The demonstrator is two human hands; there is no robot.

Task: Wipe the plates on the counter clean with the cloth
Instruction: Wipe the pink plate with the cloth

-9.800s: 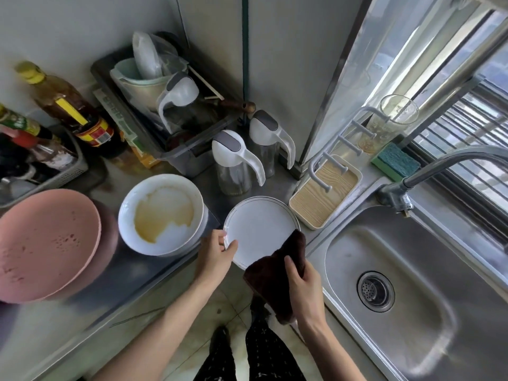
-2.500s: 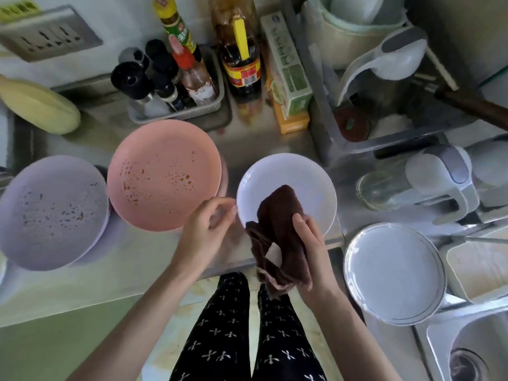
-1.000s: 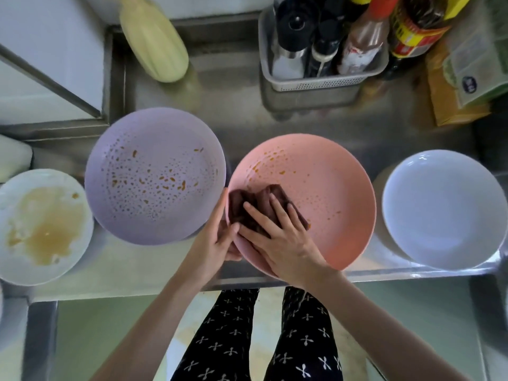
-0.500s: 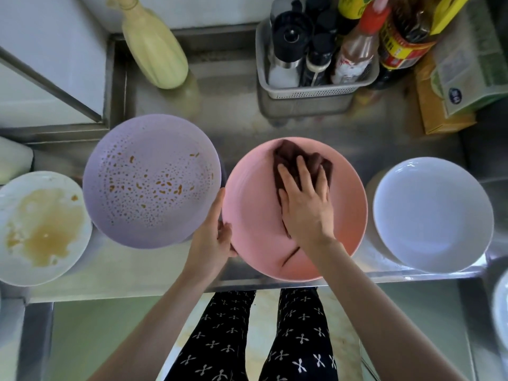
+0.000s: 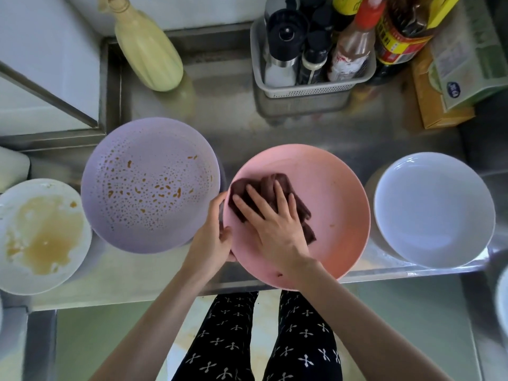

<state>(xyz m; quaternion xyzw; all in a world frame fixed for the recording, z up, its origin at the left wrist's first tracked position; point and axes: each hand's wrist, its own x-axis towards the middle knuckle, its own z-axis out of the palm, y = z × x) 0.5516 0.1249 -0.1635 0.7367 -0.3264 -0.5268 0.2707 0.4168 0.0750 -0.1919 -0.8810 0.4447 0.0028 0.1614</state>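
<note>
Gleaming stainless steel counter (image 5: 275,127); round pink plate (image 5: 335,215) rim pinched by left hand (image 5: 211,240), dark brown cloth (image 5: 275,185) under flat, spread right hand (image 5: 275,229).

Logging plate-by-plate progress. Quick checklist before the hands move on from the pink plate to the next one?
1. Cloth in hand: ok, the right hand presses it flat onto the pink plate.
2. Plate steadied: ok, the left hand grips its left rim.
3. Pink plate clean: not ok, a few small specks remain right of the cloth and near the front rim.
4. Next plate within reach: ok, the purple plate sits just left, spotted with orange drops.
5. Other work left: not ok, the white plate at far left carries a brown stain.
6. White bowl on the right: ok, looks clean.
</note>
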